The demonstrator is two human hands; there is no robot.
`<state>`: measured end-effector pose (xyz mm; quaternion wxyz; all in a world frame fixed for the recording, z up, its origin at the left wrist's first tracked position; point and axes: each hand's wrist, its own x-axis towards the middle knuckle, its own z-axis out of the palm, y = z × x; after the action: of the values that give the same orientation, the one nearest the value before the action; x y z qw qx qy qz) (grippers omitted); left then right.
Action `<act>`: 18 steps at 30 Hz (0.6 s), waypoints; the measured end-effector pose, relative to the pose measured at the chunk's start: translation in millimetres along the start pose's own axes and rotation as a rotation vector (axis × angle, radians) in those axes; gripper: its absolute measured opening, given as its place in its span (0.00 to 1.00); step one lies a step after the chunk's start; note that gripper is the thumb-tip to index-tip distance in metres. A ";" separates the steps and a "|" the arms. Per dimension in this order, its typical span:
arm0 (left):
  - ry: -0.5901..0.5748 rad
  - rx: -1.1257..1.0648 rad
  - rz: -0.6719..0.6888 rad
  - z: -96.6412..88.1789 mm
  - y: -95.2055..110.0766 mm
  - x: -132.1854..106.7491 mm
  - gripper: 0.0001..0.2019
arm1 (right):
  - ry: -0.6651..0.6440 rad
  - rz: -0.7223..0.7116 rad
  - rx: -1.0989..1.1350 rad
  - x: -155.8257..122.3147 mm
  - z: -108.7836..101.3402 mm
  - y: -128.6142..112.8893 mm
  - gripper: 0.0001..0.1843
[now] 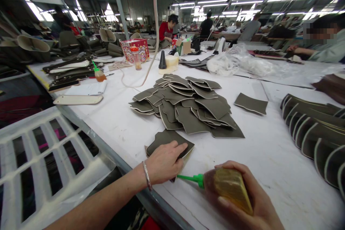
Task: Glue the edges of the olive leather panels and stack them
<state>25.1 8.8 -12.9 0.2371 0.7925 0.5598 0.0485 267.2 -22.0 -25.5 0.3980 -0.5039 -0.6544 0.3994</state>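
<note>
My left hand [165, 160] lies on a dark olive, leather-like piece [169, 139] near the table's front edge. Its fingers are stretched over the top, pressing the piece down. Under it, pale edges show, and I cannot tell how many layers there are. My right hand [253, 194] is wrapped around a squeeze bottle [229, 187] of amber liquid. The bottle is tipped sideways, its green nozzle [190, 178] pointing left to the edge of the piece beside my left hand. Whether liquid comes out cannot be seen. A loose heap of similar olive pieces [185, 104] lies just beyond.
One olive piece [251, 104] lies apart, right of the heap. Curved panels [309, 133] stand in a row at right. Another glue-like bottle [99, 74], a cream strip [78, 100] and a black cone [162, 60] sit farther back. A white plastic crate [51, 147] adjoins the left edge. People sit beyond.
</note>
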 end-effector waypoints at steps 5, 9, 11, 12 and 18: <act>0.000 0.004 -0.005 0.6 0.2 0.3 0.27 | 0.080 -0.016 -0.091 17.9 -15.0 12.4 0.25; -0.004 0.003 -0.012 0.4 1.1 0.8 0.27 | 0.123 -0.098 -0.165 28.6 -23.7 21.6 0.27; -0.002 0.000 -0.016 0.1 1.0 1.1 0.27 | 0.080 -0.090 -0.139 25.7 -21.4 20.0 0.26; 0.000 -0.002 -0.017 -0.1 0.9 1.2 0.28 | 0.051 -0.063 -0.111 23.6 -19.8 18.5 0.25; -0.001 -0.021 -0.020 0.1 1.0 1.1 0.27 | 0.114 -0.066 -0.141 26.0 -22.6 20.1 0.26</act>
<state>26.4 9.5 -12.7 0.2462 0.7843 0.5671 0.0518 290.4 9.7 -32.8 0.4112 -0.5304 -0.6735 0.3098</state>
